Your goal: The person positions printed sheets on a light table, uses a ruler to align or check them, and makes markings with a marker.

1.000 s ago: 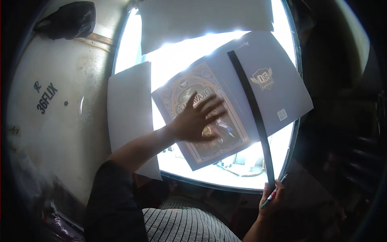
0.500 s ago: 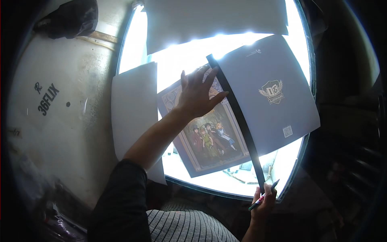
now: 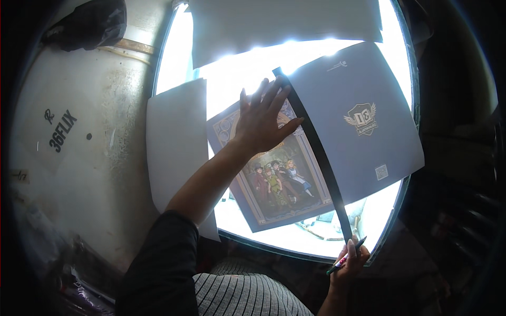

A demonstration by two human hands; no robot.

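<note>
While left hand [image 3: 262, 120] spreads on book cover [image 3: 274, 174]

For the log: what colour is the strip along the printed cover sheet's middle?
Black, in the head view: the spine strip crosses the cover sheet.

On the light table [image 3: 174, 47], the book cover [image 3: 316, 152] lies centre-right, a paper sheet [image 3: 176, 142] left of it, another sheet [image 3: 284, 26] behind.

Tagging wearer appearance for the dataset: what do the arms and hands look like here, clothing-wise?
Left arm has a dark sleeve pushed up near the elbow, forearm bare. Both the left hand and the right hand are bare: no gloves, rings or watch visible. Right sleeve is out of view.
</note>
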